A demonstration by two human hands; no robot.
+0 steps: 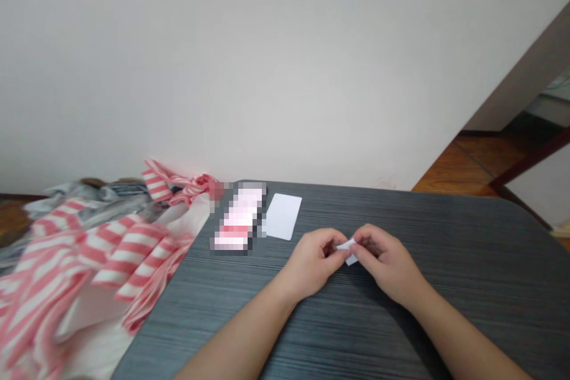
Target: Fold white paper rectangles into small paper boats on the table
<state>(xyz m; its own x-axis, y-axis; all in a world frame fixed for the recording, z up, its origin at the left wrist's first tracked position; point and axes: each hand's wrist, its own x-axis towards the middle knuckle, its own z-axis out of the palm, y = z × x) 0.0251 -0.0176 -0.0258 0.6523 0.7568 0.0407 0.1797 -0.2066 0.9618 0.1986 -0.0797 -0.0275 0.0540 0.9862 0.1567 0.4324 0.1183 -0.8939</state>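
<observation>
My left hand (314, 260) and my right hand (386, 262) meet over the middle of a dark grey wood-grain table (445, 261). Both hands pinch a small folded white piece of paper (350, 251) between their fingertips, just above the tabletop. The fingers of each hand are curled closed around it, so most of the paper is hidden. Just beyond my left hand a blank white card (283, 216) lies flat on the table.
A blurred-out pink and white rectangle (238, 219) lies left of the white card. Red-and-white striped bags (102, 255) are heaped off the table's left edge. A plain wall stands behind, and a wooden floor (472, 169) shows at right.
</observation>
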